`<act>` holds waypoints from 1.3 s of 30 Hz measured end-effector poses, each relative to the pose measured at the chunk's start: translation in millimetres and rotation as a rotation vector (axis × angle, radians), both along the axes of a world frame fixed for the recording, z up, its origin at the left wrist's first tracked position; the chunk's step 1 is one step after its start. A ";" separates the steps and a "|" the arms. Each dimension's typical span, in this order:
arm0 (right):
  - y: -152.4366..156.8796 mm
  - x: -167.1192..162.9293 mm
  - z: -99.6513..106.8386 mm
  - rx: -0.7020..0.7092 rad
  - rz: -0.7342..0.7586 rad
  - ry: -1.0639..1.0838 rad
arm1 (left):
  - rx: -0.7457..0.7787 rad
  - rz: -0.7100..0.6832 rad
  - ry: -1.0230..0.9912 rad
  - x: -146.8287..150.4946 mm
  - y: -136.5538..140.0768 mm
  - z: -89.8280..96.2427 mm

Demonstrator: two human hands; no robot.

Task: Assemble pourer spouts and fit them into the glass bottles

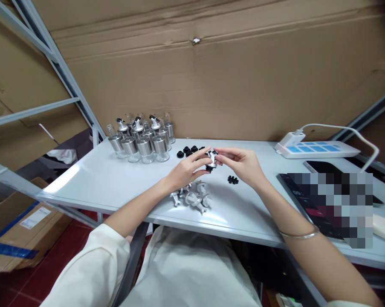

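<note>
Over the middle of the table, my left hand (189,167) grips a silver bottle pourer (212,157) with a black stopper at its lower end. My right hand (240,164) pinches at the black tip of the same pourer, its thumb and forefinger closed there. Below my left hand lies a loose pile of silver pourer tops (197,198). Behind my left fingers are several black stoppers (187,150), partly hidden. Small black caps (233,180) sit in a cluster under my right hand.
Glass bottles with steel sleeves (146,147) stand grouped at the back left, some with pourers fitted. A white power strip (320,149) with a plugged-in charger lies at the right. A tablet (302,204) and a phone (323,166) lie before it. Cardboard (230,85) backs the table.
</note>
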State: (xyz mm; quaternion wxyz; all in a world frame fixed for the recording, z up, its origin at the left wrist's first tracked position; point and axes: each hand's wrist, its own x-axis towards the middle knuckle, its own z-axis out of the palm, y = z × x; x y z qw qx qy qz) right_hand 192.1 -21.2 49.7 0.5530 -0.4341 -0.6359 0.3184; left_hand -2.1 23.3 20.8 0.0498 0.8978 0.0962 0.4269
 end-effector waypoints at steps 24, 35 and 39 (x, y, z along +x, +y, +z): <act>2.8 5.3 -0.4 -0.031 0.035 -0.218 | 0.100 0.091 -0.011 -2.3 1.7 2.7; 4.6 7.1 -0.3 -0.025 0.119 -0.067 | 0.127 0.115 0.044 -1.3 1.8 2.7; 3.1 6.4 1.9 -0.085 0.091 -0.055 | 0.151 0.125 0.041 -1.2 2.1 2.1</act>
